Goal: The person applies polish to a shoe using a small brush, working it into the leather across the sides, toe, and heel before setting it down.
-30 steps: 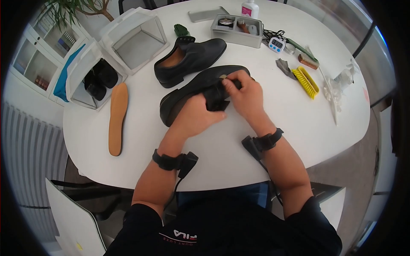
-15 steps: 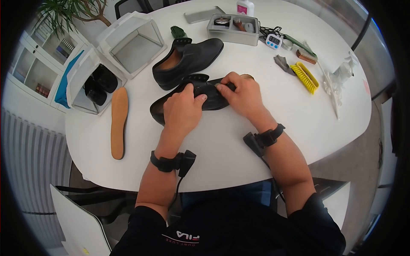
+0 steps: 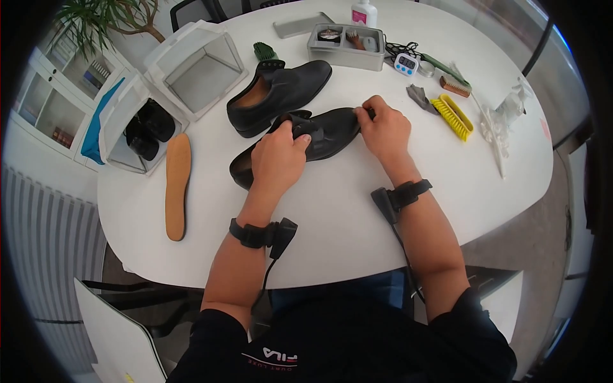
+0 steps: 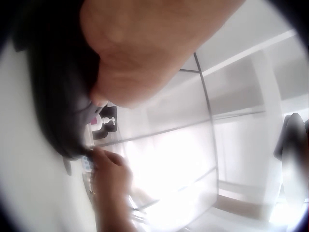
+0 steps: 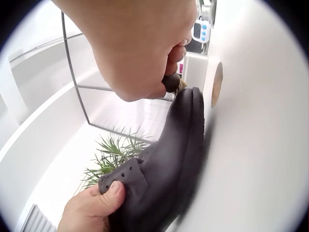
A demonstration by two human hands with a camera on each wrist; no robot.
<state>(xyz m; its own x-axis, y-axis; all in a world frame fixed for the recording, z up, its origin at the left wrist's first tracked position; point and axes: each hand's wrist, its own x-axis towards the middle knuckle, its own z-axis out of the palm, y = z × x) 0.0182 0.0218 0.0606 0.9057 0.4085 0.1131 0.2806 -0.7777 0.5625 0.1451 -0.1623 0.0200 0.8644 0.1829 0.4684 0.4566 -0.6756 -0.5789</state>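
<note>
In the head view, my left hand [image 3: 278, 155] grips the near black shoe [image 3: 332, 131] by its eyelet flaps, thumb along the near side. The right wrist view shows that thumb on the flap [image 5: 126, 175]. At the toe, my right hand [image 3: 387, 129] pinches a small dark-handled tool [image 5: 171, 82] with pale bristles, whose tip touches or nearly touches the toe edge. Behind, the second black shoe [image 3: 281, 94] stands upright on the table. A tan insole [image 3: 178, 185] lies to the left.
Two clear-sided boxes [image 3: 203, 70] stand at the left, one holding dark shoes. Further back are a green brush [image 3: 264, 51], a metal tin [image 3: 348, 56] and a white bottle [image 3: 364, 14]. To the right lie a timer [image 3: 406, 64], a grey cloth [image 3: 421, 97] and a yellow brush [image 3: 452, 117].
My right hand has moved from the middle of the shoe out to its toe. My left hand has shifted up and left onto the flaps, and the near shoe has shifted slightly.
</note>
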